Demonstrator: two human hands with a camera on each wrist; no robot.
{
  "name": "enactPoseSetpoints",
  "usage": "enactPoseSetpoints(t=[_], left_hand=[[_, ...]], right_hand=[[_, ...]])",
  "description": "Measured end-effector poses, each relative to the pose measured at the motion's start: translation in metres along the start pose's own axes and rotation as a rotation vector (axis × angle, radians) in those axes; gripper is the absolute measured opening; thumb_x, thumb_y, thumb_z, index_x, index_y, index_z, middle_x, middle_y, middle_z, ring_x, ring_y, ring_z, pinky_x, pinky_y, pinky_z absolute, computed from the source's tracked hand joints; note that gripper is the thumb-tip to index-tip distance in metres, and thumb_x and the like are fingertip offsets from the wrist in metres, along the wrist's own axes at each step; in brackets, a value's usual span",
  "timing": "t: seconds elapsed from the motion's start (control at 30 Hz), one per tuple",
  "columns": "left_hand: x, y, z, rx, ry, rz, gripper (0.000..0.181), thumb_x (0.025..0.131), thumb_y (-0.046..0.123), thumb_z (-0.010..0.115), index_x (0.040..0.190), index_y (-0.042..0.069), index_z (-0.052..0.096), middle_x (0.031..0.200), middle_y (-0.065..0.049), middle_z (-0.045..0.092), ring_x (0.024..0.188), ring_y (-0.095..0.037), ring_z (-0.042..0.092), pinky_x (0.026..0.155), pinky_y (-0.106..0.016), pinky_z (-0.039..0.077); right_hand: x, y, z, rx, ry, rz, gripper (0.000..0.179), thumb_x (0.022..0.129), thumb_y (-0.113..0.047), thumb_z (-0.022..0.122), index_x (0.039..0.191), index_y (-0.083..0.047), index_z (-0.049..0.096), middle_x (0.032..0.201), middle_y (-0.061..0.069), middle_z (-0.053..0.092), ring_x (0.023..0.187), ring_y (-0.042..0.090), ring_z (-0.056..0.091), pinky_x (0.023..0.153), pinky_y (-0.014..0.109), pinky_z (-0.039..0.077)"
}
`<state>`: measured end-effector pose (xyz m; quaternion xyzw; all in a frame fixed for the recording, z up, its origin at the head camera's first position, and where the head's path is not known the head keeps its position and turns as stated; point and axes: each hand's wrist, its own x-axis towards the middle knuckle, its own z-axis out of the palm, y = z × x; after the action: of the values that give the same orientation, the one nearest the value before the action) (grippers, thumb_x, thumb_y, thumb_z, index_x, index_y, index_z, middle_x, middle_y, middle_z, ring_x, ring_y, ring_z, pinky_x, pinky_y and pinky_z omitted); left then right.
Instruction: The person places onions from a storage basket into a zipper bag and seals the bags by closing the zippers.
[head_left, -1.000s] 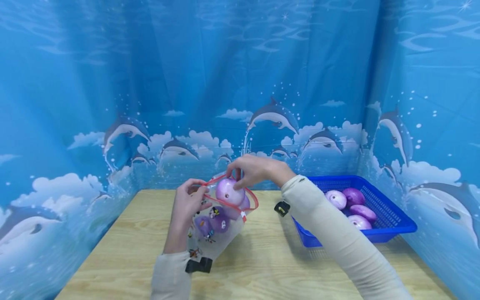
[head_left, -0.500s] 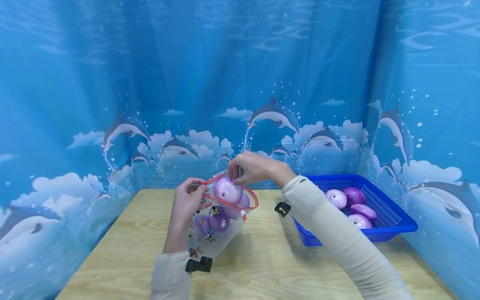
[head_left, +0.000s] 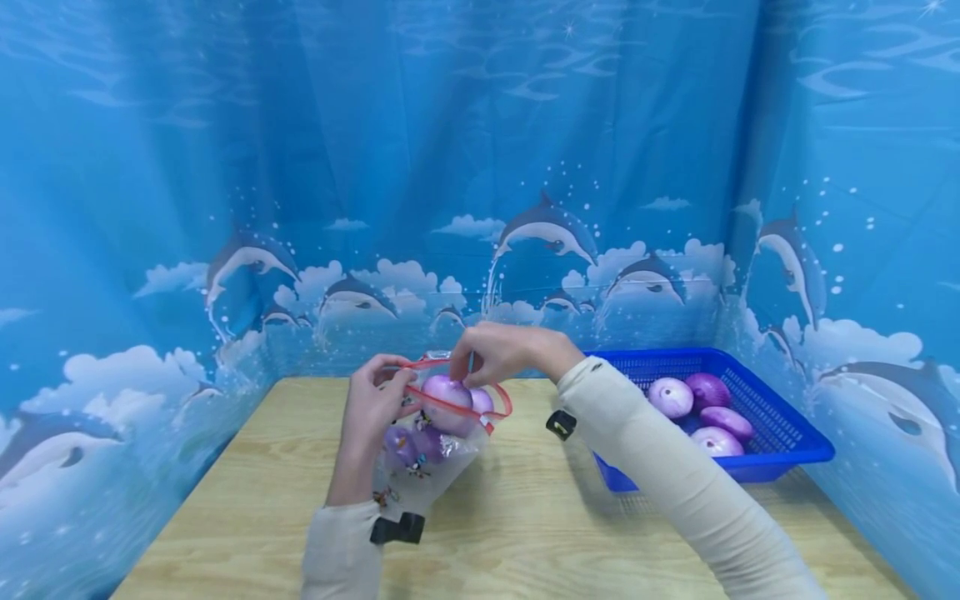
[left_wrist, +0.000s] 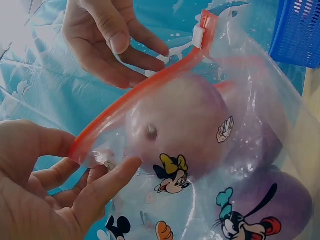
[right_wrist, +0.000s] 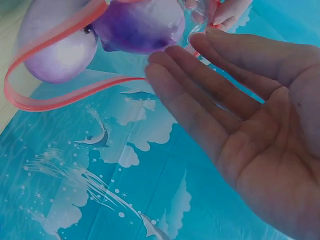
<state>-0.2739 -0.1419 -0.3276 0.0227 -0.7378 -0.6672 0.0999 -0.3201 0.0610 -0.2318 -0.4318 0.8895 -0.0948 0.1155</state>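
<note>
My left hand (head_left: pixel 371 408) pinches the red-edged mouth of a clear zip bag (head_left: pixel 431 487) printed with cartoon figures. Several purple onions fill the bag, the topmost onion (head_left: pixel 447 392) lying just inside the mouth. In the left wrist view this onion (left_wrist: pixel 175 120) shows through the plastic, its root end towards the left. My right hand (head_left: pixel 502 350) is over the far side of the opening. The right wrist view shows its fingers (right_wrist: pixel 200 105) stretched out, tips right at the onion (right_wrist: pixel 142 25) and the red rim, with nothing gripped.
A blue plastic basket (head_left: pixel 787 433) with several onions (head_left: pixel 723 425) stands on the right of the wooden table (head_left: pixel 525 533), partly behind my right sleeve. A blue dolphin-print curtain (head_left: pixel 465 167) hangs behind and along both sides.
The topmost onion has sunk lower and a little left into the bag, and the bag's mouth has dropped slightly. My right hand has come down and let go of it. The left hand stays put.
</note>
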Motion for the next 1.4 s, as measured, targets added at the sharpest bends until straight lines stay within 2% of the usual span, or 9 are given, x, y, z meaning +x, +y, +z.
enactPoseSetpoints(t=[0.27,0.53,0.67,0.8,0.93,1.0,1.13,1.27,1.4], left_hand=[[-0.001,0.001,0.0,-0.008,0.025,0.004,0.021,0.106,0.019,0.056,0.121,0.006,0.064,0.122,-0.019,0.062,0.102,-0.029,0.068,0.081,-0.035,0.068],[0.0,0.0,0.0,-0.037,0.03,0.02,0.02,0.106,0.019,0.056,0.12,0.006,0.063,0.118,-0.019,0.063,0.095,-0.024,0.068,0.08,-0.037,0.069],[0.001,0.001,0.0,-0.047,0.021,0.024,0.02,0.106,0.019,0.056,0.12,0.006,0.063,0.119,-0.019,0.063,0.094,-0.024,0.068,0.08,-0.037,0.069],[0.001,0.001,0.0,-0.051,0.019,0.022,0.021,0.106,0.019,0.056,0.122,0.006,0.062,0.121,-0.019,0.063,0.094,-0.024,0.069,0.08,-0.036,0.069],[0.001,0.002,0.0,-0.053,0.024,0.022,0.021,0.106,0.019,0.056,0.123,0.006,0.062,0.121,-0.019,0.063,0.093,-0.023,0.069,0.079,-0.035,0.069],[0.001,0.002,0.0,-0.056,0.024,0.026,0.021,0.107,0.019,0.056,0.122,0.006,0.062,0.121,-0.018,0.063,0.093,-0.023,0.069,0.079,-0.035,0.069],[0.001,0.002,0.0,-0.069,0.017,0.034,0.02,0.107,0.018,0.056,0.122,0.006,0.062,0.119,-0.017,0.063,0.092,-0.022,0.067,0.08,-0.035,0.069],[0.0,0.002,0.0,-0.085,0.01,0.035,0.02,0.107,0.018,0.056,0.122,0.006,0.061,0.12,-0.016,0.062,0.093,-0.022,0.068,0.08,-0.036,0.068],[0.0,0.003,0.001,-0.09,0.013,0.036,0.021,0.107,0.018,0.055,0.123,0.006,0.061,0.12,-0.016,0.062,0.094,-0.022,0.069,0.081,-0.036,0.068]], right_hand=[[0.0,-0.001,0.005,0.004,-0.098,0.01,0.032,0.098,-0.004,0.061,0.126,-0.015,0.073,0.126,0.001,0.074,0.116,0.017,0.067,0.097,0.028,0.062],[0.0,0.004,0.006,0.03,0.012,-0.019,0.04,0.097,0.006,0.053,0.13,-0.01,0.068,0.134,0.007,0.07,0.123,0.023,0.067,0.103,0.035,0.061],[0.001,0.003,0.009,0.084,-0.036,-0.015,0.054,0.094,0.013,0.046,0.141,-0.009,0.059,0.143,0.01,0.065,0.127,0.026,0.065,0.107,0.037,0.059],[0.001,0.003,0.012,0.128,-0.078,0.007,0.059,0.093,0.016,0.042,0.144,-0.01,0.056,0.14,0.009,0.067,0.126,0.025,0.066,0.1,0.034,0.061],[0.001,0.005,0.012,0.145,-0.046,0.001,0.057,0.093,0.015,0.043,0.143,-0.009,0.056,0.137,0.011,0.068,0.125,0.025,0.066,0.099,0.035,0.062],[0.001,0.005,0.013,0.162,-0.027,-0.002,0.059,0.094,0.017,0.043,0.145,-0.01,0.054,0.141,0.011,0.066,0.128,0.026,0.065,0.105,0.037,0.06],[0.003,0.006,0.017,0.235,-0.054,-0.004,0.082,0.086,0.026,0.039,0.157,-0.016,0.04,0.154,0.011,0.055,0.138,0.031,0.058,0.115,0.041,0.053],[0.005,0.006,0.021,0.306,-0.099,0.002,0.099,0.079,0.031,0.036,0.162,-0.021,0.03,0.159,0.009,0.048,0.139,0.029,0.057,0.114,0.04,0.054],[0.004,0.006,0.021,0.314,-0.085,0.011,0.095,0.081,0.03,0.037,0.161,-0.021,0.032,0.153,0.011,0.055,0.134,0.027,0.061,0.11,0.041,0.057]])
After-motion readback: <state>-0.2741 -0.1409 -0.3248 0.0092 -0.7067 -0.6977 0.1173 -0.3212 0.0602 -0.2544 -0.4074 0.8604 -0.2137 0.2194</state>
